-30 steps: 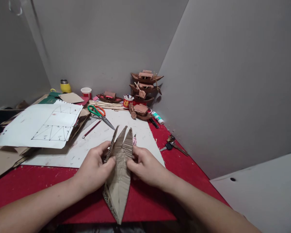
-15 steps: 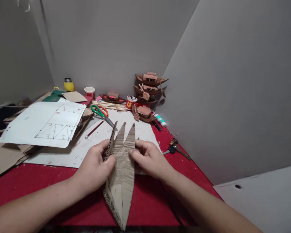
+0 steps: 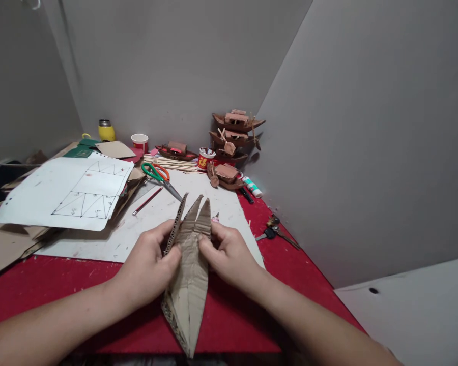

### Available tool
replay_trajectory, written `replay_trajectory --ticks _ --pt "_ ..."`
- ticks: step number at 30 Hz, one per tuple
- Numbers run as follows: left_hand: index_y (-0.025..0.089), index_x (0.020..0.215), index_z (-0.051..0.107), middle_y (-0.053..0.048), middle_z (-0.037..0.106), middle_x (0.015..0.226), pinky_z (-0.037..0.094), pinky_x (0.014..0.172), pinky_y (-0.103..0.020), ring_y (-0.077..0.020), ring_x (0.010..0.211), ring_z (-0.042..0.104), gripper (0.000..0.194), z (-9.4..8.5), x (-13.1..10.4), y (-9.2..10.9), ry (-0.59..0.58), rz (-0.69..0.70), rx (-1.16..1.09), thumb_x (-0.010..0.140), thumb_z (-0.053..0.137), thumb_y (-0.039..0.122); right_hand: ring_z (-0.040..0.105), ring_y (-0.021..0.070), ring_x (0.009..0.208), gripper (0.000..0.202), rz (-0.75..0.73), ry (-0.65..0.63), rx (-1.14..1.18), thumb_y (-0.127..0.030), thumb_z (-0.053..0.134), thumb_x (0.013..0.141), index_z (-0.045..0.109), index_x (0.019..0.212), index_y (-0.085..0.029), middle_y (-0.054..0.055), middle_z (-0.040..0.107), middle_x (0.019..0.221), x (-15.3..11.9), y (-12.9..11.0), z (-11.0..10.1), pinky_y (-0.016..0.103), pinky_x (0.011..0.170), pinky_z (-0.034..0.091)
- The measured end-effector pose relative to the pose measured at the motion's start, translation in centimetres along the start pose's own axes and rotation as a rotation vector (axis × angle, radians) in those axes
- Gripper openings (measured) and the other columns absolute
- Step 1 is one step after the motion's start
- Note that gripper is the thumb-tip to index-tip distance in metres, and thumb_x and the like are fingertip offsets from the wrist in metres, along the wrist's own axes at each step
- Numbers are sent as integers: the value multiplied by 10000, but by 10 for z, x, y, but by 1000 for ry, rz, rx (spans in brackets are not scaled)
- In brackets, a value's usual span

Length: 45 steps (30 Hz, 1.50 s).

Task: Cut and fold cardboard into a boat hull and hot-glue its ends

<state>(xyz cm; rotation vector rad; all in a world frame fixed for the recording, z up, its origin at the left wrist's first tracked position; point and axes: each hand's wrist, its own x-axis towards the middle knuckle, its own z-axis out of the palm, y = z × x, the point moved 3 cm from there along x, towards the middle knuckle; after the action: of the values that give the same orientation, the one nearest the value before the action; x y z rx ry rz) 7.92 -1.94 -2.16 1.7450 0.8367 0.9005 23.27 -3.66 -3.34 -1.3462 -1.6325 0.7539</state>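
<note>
Both hands grip a brown corrugated cardboard boat hull, held above the front of the table. Its near end comes to a closed point, while the far end splits into three pointed flaps. My left hand pinches the left side wall, thumb on the inner face and fingers behind it. My right hand holds the right flap, its thumb pressed on the inside near the slits and the other fingers mostly hidden behind the cardboard. Beyond the flaps lie scissors with green and orange handles and a dark red pencil.
White board covers part of the red table. At left, a sheet with drawn triangles rests on cardboard. Finished model boats are stacked behind, near paper cups and thin sticks. Keys lie right.
The right flap has been bent inward, leftward towards the middle flap, narrowing the slit between them. My right hand has shifted slightly left with it; my left hand keeps its hold.
</note>
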Motion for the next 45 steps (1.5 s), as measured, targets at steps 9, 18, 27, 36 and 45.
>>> replay_trajectory --ticks 9,18,27,36,45 --pt "147 1078 641 -26 719 985 513 748 -252 -192 887 656 301 -2 7 -6 -77 -55 -48 811 504 120 620 145 666 179 254 -213 407 -214 581 740 680 866 -135 15 700 774 -2 3 5 268 675 513" --pt "122 1005 648 -64 717 943 509 784 -302 -212 877 654 235 1 6 -10 -159 -69 35 823 503 147 600 132 677 188 213 -274 421 -159 537 758 663 894 -129 3 682 775 -5 2 8 249 676 497" --pt "133 932 659 -34 695 815 482 709 -278 -187 758 626 234 4 4 -7 -40 -6 175 778 488 89 506 126 648 106 36 -107 26 -155 497 785 593 740 -154 -4 589 706 -11 -5 9 216 597 433" --pt "127 997 653 -41 713 891 512 744 -287 -198 806 653 238 1 11 -6 -181 -85 -98 824 494 170 631 161 707 213 220 -83 410 -199 549 766 657 943 -146 20 699 828 -2 4 4 275 696 515" --pt "150 831 636 -23 652 738 478 701 -277 -207 772 606 155 -3 8 -7 -62 4 166 805 490 197 647 169 721 248 256 -187 454 -171 576 736 674 962 -146 12 707 775 -6 7 10 279 702 523"
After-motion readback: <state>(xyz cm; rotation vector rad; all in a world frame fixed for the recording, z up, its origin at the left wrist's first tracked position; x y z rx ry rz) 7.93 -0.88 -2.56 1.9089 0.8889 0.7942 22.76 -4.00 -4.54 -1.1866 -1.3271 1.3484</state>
